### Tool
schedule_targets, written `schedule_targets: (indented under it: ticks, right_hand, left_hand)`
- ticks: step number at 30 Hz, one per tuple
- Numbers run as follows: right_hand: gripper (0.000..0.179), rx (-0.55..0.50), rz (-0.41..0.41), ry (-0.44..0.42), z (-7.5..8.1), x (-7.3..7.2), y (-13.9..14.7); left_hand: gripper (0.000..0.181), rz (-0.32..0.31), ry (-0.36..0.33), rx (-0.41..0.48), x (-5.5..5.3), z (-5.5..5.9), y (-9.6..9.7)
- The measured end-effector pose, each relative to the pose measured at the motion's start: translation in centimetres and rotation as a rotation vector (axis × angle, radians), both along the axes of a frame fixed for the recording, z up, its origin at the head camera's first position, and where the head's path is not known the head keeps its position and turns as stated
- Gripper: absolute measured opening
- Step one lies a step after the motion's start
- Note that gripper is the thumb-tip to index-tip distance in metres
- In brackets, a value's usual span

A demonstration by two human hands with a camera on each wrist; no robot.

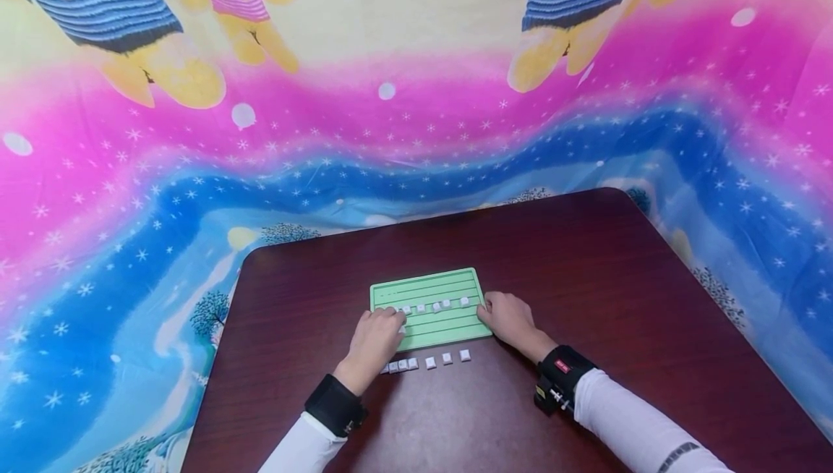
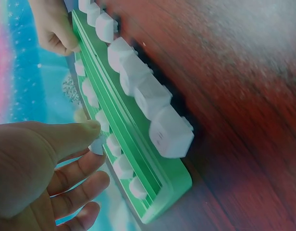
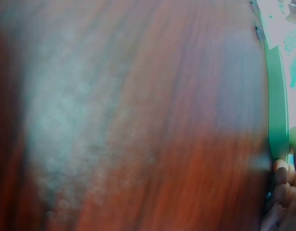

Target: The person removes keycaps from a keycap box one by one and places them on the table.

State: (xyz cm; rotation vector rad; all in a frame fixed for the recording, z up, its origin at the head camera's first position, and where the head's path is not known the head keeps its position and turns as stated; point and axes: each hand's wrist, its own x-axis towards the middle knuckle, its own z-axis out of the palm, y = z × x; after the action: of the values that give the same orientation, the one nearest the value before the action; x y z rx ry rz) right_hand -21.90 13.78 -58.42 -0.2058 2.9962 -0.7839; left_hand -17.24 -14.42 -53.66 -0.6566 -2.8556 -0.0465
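Dark red-brown table beneath green board; pink-and-blue patterned cloth beyond board. White blocks in row on board, second row along its near side. Left hand at board's left part, pinching white piece; right hand gripping board's right edge.

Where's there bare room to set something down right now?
Bare table: behind the green tray, right of the right grip, and nearer than the front row of white blocks. Crowded: along that row, and the tray's middle, lined with more blocks beside the left grip.
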Motion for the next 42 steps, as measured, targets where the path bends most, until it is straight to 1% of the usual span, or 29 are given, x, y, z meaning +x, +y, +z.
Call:
schedule_targets:
  ticks: [4,12,18,30,39,42]
  right_hand:
    - [0.039,0.001,0.001,0.002,0.1,0.0,0.0]
    - [0.039,0.002,0.002,0.008,0.2,0.0,0.0]
    - [0.04,-0.006,0.003,0.012,0.2,0.1,0.0]
    - [0.04,0.003,0.009,0.018,0.2,0.0,0.0]
    - [0.04,0.012,0.013,0.014,0.2,0.1,0.1]
    - [0.04,0.009,0.012,0.011,0.2,0.1,0.1]
  left_hand:
    - [0.014,-0.008,-0.009,-0.003,0.2,0.3,0.5]
    - [0.014,-0.061,0.02,0.0,0.5,0.7,1.2]
    - [0.013,-0.073,-0.003,0.008,0.7,0.7,1.7]
    - [0.011,-0.096,-0.008,0.014,0.9,1.2,2.9]
    - [0.013,-0.119,0.02,0.011,0.9,1.7,4.0]
    - [0.012,-0.124,0.016,0.014,1.1,1.7,4.4]
